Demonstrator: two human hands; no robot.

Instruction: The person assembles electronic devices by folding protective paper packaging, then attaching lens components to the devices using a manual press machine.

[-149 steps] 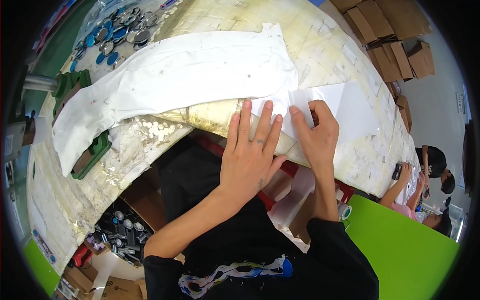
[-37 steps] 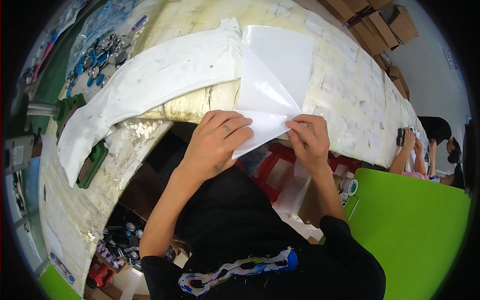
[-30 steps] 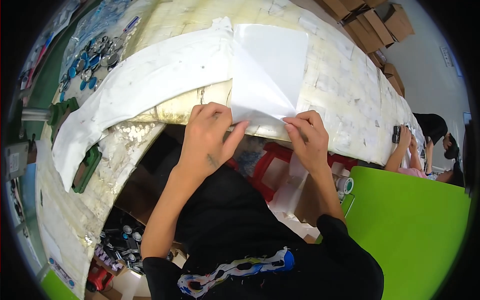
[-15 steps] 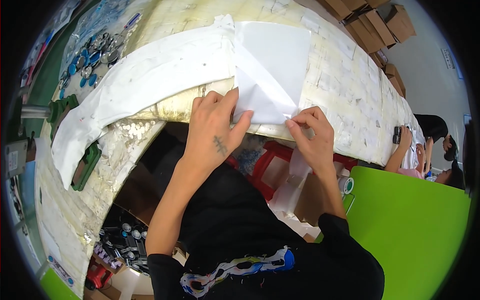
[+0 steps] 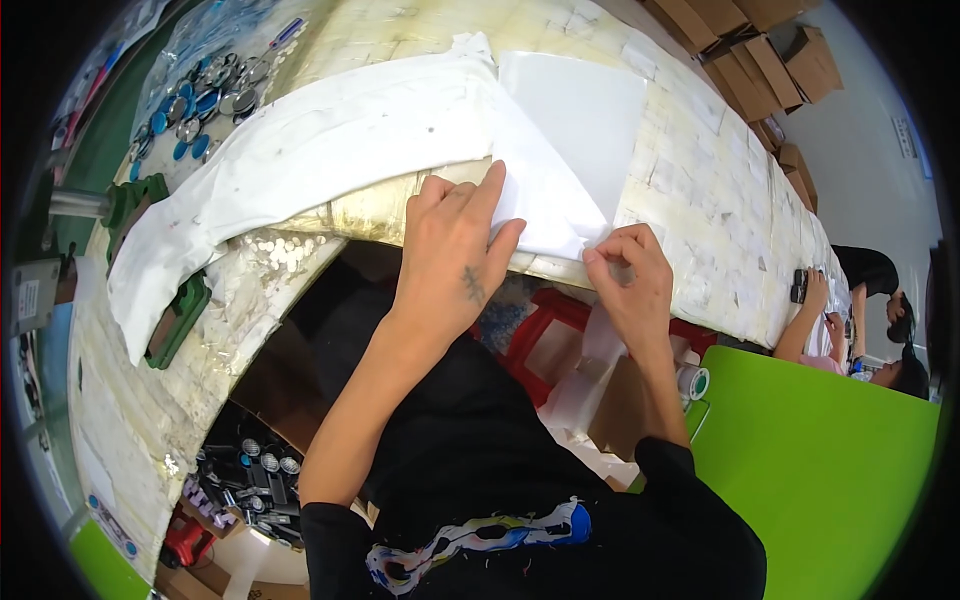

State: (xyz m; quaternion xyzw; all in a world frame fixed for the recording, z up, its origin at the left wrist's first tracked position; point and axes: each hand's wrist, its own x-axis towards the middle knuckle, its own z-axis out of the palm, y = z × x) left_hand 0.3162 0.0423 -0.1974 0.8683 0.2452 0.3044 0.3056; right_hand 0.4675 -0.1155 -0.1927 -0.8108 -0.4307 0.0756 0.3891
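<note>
Right hand (image 5: 637, 282), grip narrow, pinches the white sheet (image 5: 546, 190) by its corner; left hand (image 5: 450, 250), loosely spread, should press evenly.

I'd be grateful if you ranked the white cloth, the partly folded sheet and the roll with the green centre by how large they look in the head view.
1. White cloth
2. Partly folded sheet, as it shows now
3. Roll with the green centre, clearly smallest
</note>
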